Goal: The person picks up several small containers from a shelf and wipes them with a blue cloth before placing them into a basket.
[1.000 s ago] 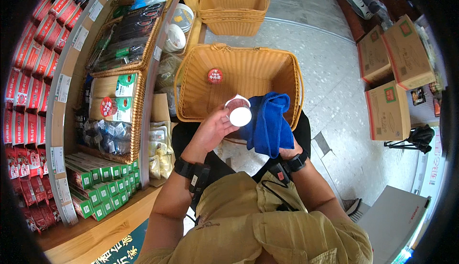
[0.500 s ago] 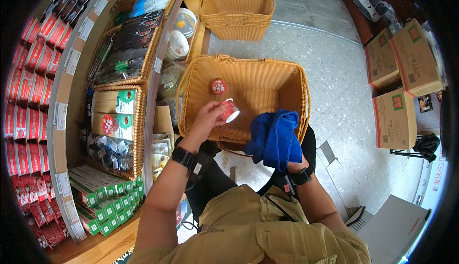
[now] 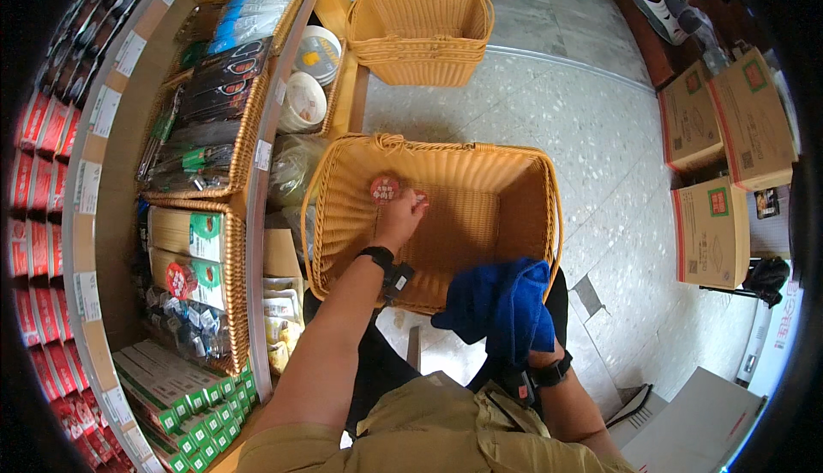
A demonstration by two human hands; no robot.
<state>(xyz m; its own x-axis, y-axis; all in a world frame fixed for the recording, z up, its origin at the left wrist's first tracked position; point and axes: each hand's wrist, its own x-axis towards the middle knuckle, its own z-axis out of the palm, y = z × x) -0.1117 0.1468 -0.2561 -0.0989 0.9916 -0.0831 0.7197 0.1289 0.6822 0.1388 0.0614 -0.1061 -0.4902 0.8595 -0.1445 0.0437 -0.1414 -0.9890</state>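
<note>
My left hand point(image 3: 398, 222) reaches down into the wicker basket point(image 3: 514, 163) in front of me. Its fingers are closed on a small red-and-white cup point(image 3: 421, 200), mostly covered by the hand. Beside it, against the basket's left side, a round red-lidded tub point(image 3: 384, 189) stands on the bottom. A blue cloth point(image 3: 501, 306) hangs over the basket's near right rim. My right hand point(image 3: 542, 358) grips it from below, with the fingers hidden under the folds.
Stacked wicker baskets point(image 3: 420, 57) stand beyond. At left, a shelf holds baskets of packaged skewers point(image 3: 176, 229), green-ended boxes point(image 3: 184, 404) and red packages point(image 3: 43, 186). Cardboard cartons point(image 3: 711, 229) are piled at right. A white panel point(image 3: 686, 426) lies at lower right.
My left hand has lowered the small cup from above the basket to its inside, next to the tub. The right hand still holds the cloth. The whole view has shifted slightly.
</note>
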